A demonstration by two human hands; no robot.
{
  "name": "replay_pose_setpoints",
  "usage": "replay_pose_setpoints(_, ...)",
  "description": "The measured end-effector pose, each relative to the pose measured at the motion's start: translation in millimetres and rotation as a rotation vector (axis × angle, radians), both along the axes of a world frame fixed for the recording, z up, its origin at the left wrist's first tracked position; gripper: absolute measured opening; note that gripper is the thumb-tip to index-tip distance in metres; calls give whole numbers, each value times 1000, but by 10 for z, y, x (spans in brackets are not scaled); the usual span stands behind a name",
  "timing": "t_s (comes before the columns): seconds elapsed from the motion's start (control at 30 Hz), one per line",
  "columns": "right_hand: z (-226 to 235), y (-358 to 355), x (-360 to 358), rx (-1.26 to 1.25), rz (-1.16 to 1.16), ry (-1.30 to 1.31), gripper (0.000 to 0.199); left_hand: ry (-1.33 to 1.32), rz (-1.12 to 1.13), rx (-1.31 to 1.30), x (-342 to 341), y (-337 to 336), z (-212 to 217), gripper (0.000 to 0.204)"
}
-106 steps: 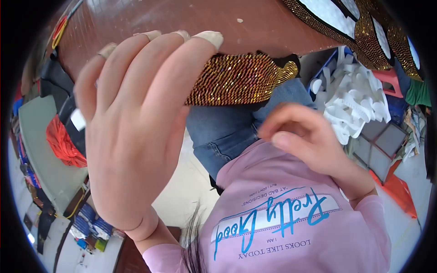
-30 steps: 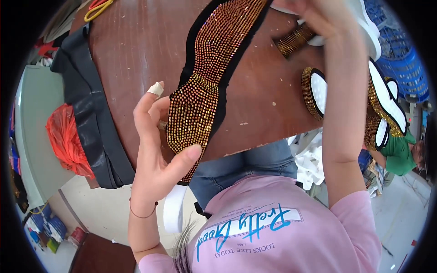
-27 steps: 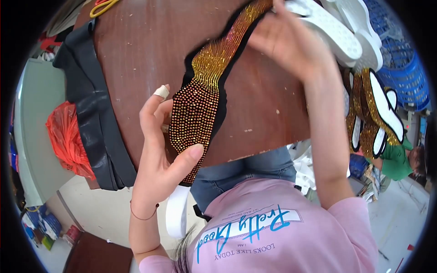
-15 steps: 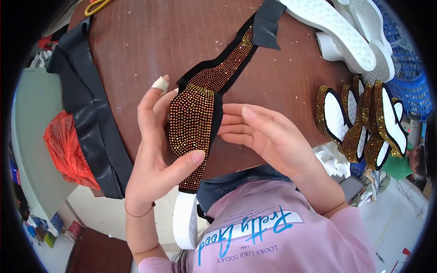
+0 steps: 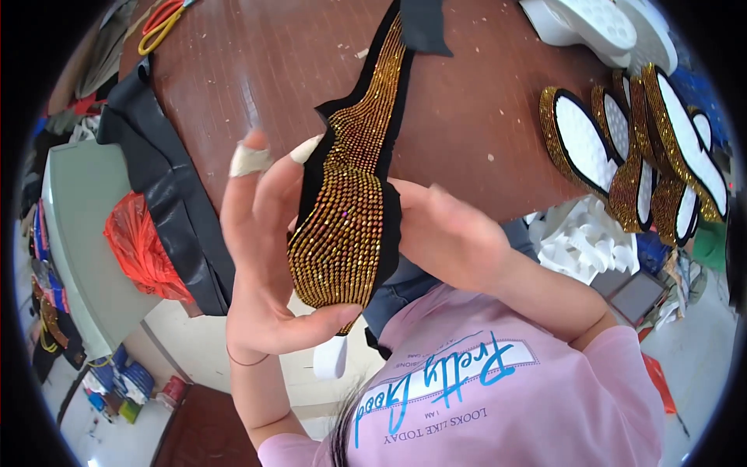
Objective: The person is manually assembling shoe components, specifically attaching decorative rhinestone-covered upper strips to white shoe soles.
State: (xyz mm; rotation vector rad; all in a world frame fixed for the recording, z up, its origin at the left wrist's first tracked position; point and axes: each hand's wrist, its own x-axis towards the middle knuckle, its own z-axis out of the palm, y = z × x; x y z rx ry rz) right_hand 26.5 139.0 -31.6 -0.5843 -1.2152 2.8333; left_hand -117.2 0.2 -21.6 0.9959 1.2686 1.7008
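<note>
A white shoe sole [image 5: 331, 358], mostly hidden, has a black-edged rhinestone strip [image 5: 342, 241] lying around it. The stones glint gold and copper. From the covered part, the strip's long end runs up and away over the table, where a piece of black sheet [image 5: 426, 27] lies on it. My left hand [image 5: 268, 300], with pale tape on two fingertips, grips the covered sole from the left, its thumb across the near end. Along the strip's right edge is my right hand [image 5: 459, 233], fingers partly hidden behind it, thumb blurred and apart from the strip.
Black sheet material [image 5: 167, 179] hangs over the left table edge beside a red plastic bag [image 5: 140, 245]. Scissors [image 5: 159, 35] with a yellow handle lie at far left. White soles [image 5: 591, 31] and several rhinestone-covered soles [image 5: 580, 140] sit at right on the brown table [image 5: 467, 117].
The sole and strip have turned slightly, and the black edge on the right shows wider. My right hand has moved closer against that edge. The whole view has shifted a little.
</note>
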Motion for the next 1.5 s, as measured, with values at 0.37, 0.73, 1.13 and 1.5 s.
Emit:
replay_pose_setpoints(0.37,149,18,125,-162,-73,-27,38,163,8,-12,385,-69,47,120)
replay_pose_setpoints(0.73,377,147,138,340,-143,-356,26,-16,303,-78,657,62,-39,123)
replay_pose_setpoints(1.13,676,239,226,376,-197,-47,24,20,338,-161,567,19,-205,113)
replay_pose_setpoints(1.5,-120,152,15,451,-157,290,66,-38,335,-89,539,-26,-209,111)
